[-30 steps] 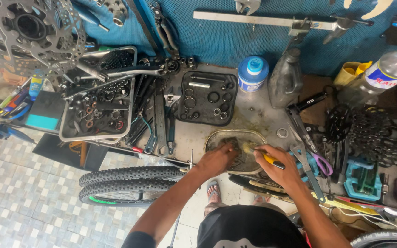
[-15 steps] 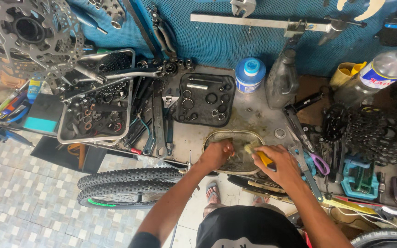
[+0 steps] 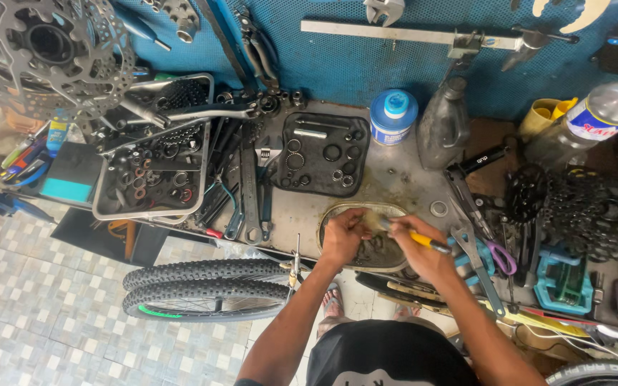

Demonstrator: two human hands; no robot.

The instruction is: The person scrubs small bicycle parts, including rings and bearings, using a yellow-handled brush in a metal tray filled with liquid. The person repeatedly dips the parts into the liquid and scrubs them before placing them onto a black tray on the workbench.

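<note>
Left hand point(image 3: 343, 236) closed on a small part over the oval tray point(image 3: 398, 211) — right hand point(image 3: 423, 250) clamps a yellow-handled brush point(image 3: 413, 236); black parts mat point(image 3: 323, 154) behind, scissors point(image 3: 479, 251) beside.

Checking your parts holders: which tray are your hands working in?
The oval tray at the bench's front edge; both hands, left hand and right hand, are over it. The other trays sit farther left.

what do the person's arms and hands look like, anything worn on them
Both forearms are bare to the elbow, no sleeves in view. The left hand and right hand wear no gloves, and no watch, ring or band shows on either wrist.
</note>
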